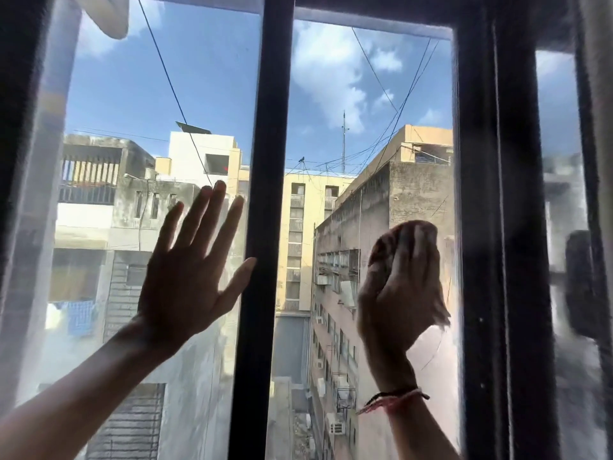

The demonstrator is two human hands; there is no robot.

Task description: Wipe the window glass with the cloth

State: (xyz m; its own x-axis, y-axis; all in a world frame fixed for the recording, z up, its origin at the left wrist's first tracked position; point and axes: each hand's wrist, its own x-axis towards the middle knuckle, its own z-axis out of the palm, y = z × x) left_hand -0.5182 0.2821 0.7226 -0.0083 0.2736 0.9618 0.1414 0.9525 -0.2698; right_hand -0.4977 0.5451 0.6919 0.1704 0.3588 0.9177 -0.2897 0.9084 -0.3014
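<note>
The fingers (pixel 406 257) of the right hand (pixel 393 293) lie close together, curled over a brownish cloth (pixel 414 234) and pressing it flat against the window glass (pixel 365 94) of the right pane, low and near the dark right frame (pixel 481 227). The cloth bunches above the fingertips and a corner hangs out below the hand on the frame side. A thread band (pixel 394 398) circles the right wrist.

The fingers (pixel 212 210) of the left hand (pixel 185 283) are spread wide, palm flat on the left pane (pixel 149 94), with the thumb tip touching the dark centre bar (pixel 265 227) that divides the two panes. The left hand holds nothing.

Through the glass show buildings, overhead wires and a blue sky with clouds.
</note>
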